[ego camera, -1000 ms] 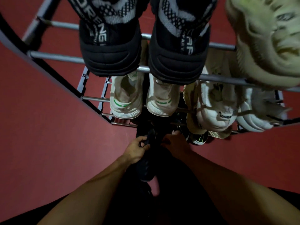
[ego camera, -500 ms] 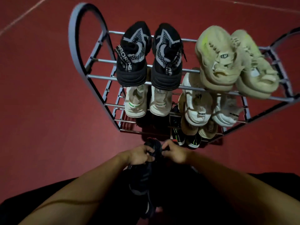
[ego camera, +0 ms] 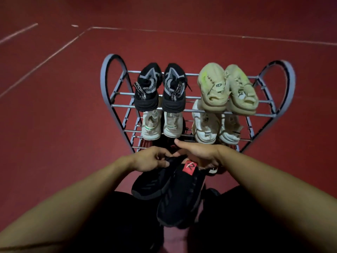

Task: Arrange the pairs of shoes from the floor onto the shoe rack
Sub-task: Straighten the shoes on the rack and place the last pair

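A grey metal shoe rack (ego camera: pixel 107 83) stands on the red floor ahead of me. Its top shelf holds a black patterned pair (ego camera: pixel 160 88) at left and a pale green pair (ego camera: pixel 226 88) at right. Below sit a white pair with green stripes (ego camera: pixel 160 126) and another white pair (ego camera: pixel 215 128). In front of the rack I hold a black pair. My left hand (ego camera: pixel 151 159) grips the heel of the left black shoe (ego camera: pixel 151 183). My right hand (ego camera: pixel 198 154) grips the heel of the right black shoe (ego camera: pixel 180 196), which has a red tag.
The red floor (ego camera: pixel 54 125) carries white painted lines at the back and left. My dark-clothed legs fill the bottom of the view. The rack's lowest shelf is mostly hidden behind my hands.
My head has pulled back and up, so the whole rack now shows. Both hands have lifted the black pair away from the rack's bottom toward me.
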Available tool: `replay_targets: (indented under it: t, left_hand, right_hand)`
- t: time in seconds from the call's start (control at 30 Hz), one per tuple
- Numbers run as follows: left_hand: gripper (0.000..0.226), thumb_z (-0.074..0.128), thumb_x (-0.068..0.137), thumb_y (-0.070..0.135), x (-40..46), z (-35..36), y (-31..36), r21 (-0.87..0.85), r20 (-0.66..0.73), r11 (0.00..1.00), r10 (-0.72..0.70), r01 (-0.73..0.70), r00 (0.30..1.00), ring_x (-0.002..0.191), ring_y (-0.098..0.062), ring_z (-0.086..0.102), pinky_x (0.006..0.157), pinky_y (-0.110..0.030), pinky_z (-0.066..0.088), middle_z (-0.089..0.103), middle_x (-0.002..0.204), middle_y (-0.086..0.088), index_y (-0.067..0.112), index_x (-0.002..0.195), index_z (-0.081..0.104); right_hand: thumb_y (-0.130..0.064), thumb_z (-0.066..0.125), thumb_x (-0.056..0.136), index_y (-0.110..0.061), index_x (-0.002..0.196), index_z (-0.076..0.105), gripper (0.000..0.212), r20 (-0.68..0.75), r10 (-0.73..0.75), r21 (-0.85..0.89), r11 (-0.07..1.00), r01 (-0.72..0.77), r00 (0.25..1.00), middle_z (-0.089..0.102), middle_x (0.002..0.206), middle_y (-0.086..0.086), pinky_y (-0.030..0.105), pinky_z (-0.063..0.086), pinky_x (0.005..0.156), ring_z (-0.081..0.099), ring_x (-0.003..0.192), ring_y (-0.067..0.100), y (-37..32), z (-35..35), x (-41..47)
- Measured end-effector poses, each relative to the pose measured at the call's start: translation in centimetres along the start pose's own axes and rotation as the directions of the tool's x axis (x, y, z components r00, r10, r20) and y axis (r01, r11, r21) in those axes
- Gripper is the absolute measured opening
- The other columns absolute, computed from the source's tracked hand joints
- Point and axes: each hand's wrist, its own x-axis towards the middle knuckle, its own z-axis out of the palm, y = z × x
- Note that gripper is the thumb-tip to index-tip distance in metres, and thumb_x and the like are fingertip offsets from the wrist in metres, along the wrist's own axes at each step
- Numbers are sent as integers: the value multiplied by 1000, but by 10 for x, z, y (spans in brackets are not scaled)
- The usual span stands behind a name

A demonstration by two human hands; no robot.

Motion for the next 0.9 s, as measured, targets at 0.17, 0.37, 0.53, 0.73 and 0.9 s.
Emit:
replay_targets:
  t: [0.17, 0.37, 0.53, 0.73, 0.9]
  left_hand:
    - [18, 63, 97, 28, -6, -14, 7, 48, -64, 999, 0, 3, 998, 64, -3, 50, 63, -19, 42, 57, 77, 9, 28, 116, 64]
    - [16, 63, 98, 23, -10, -7, -20, -57, -108, 998, -11, 5, 994, 69, -11, 55, 68, -30, 49, 62, 83, 4, 23, 114, 63]
    - [13, 64, 97, 21, -9, -11, -33, -106, -126, 994, -37, 24, 991, 69, -15, 55, 69, -34, 51, 58, 77, 8, 27, 108, 63]
    - [19, 65, 96, 22, -6, -9, -31, -82, -179, 997, -20, 6, 984, 66, -11, 54, 70, -30, 49, 57, 78, 6, 23, 114, 63]
    - [24, 65, 95, 30, -4, -4, -28, 1, -124, 1000, -7, 7, 992, 74, -9, 53, 76, -28, 45, 58, 89, 6, 30, 119, 61]
  right_hand:
    - [-91, 37, 72, -38, 122, 64, 78, -31, -131, 35, 991, 132, 991, 61, 132, 14, 46, 37, 106, 58, 116, 27, 6, -6, -3]
    - [-92, 32, 71, -40, 120, 66, 79, -112, -109, -101, 990, 98, 988, 48, 143, 4, 51, 24, 117, 44, 132, 25, -5, -5, 7]
    - [-90, 31, 74, -40, 119, 67, 76, -193, -88, -73, 994, 75, 977, 50, 138, 8, 54, 24, 116, 42, 132, 25, -9, -9, 5]
    - [-85, 32, 80, -37, 125, 64, 73, -162, -93, 27, 995, 98, 982, 55, 132, 5, 51, 31, 114, 51, 121, 18, -16, 3, 12]
    - [-85, 32, 79, -34, 120, 68, 74, -137, -73, 21, 997, 77, 988, 62, 126, 12, 45, 40, 108, 56, 120, 26, -16, 11, 25]
